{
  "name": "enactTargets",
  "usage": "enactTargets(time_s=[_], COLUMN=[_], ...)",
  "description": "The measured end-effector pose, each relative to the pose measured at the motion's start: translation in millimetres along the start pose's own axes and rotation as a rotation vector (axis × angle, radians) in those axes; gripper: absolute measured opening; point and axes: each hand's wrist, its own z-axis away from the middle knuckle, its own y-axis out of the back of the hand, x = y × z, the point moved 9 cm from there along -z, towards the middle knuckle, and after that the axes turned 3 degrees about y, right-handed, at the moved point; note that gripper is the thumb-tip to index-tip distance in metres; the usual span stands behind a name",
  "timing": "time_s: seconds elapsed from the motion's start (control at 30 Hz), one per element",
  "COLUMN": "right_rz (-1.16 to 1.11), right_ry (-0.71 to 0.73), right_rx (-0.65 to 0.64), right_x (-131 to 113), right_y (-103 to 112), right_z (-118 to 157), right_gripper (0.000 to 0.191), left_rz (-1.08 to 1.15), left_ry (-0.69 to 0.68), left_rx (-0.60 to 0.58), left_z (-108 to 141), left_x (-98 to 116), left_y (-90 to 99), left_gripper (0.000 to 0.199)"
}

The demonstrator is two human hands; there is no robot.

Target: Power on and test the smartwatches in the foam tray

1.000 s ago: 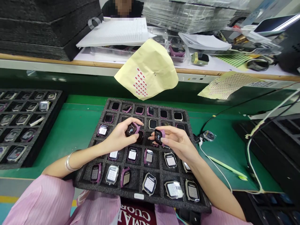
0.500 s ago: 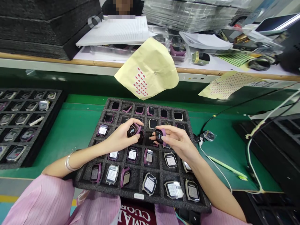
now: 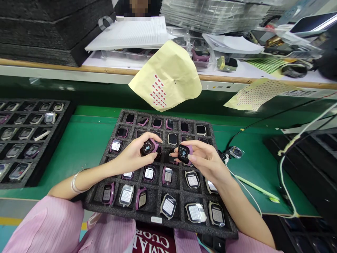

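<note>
Between the thumb and fingers of my left hand (image 3: 143, 151) is a purple smartwatch (image 3: 149, 147), its dark screen lit with a small figure. My right hand (image 3: 204, 158) grips a second purple smartwatch (image 3: 183, 154) by its side, and that screen shows a similar display. Both are held above a black foam tray (image 3: 155, 191) divided into square pockets. Purple and pale watch bodies lie in the pockets. Those in the near rows, such as a silver one (image 3: 126, 195), show white lit screens; the far rows have dark screens. My hands cover some middle pockets.
Another foam tray of watches (image 3: 56, 140) lies at the left. A yellow sticker sheet (image 3: 168, 77) hangs from the shelf edge (image 3: 105, 72). Cables (image 3: 283, 175) and a green stick (image 3: 256, 188) are at the right. Past the shelf, a person is partly visible.
My right hand has turned its smartwatch so that the screen faces me more fully. The left smartwatch has tilted slightly, showing more of its screen. Both hands remain above the tray.
</note>
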Motion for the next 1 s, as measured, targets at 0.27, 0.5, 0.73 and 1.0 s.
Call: enactTargets(time_s=[0.27,0.5,0.73,1.0], right_rz=[-0.114,-0.174,-0.111,0.010], right_ry=[-0.156,-0.212,-0.148,-0.026], right_rx=[-0.028,0.009,0.036,0.087], right_x=[21.4,35.1,31.1,24.4], right_y=[1.2,2.5,0.3,2.0], right_z=[-4.7,-3.6,-2.5,1.4], right_gripper=[0.036,0.042,0.038,0.033], left_rz=[0.422,0.731,0.721,0.639], left_ry=[0.264,0.388,0.301,0.222], left_rx=[-0.101,-0.097,-0.123,-0.173], left_z=[-8.8,-7.9,-5.8,-1.6], left_x=[-29.7,-40.3,-39.2,-28.1], left_y=[-17.1,-26.6,-32.6,-36.7], left_gripper=[0.049,0.036,0.038,0.035])
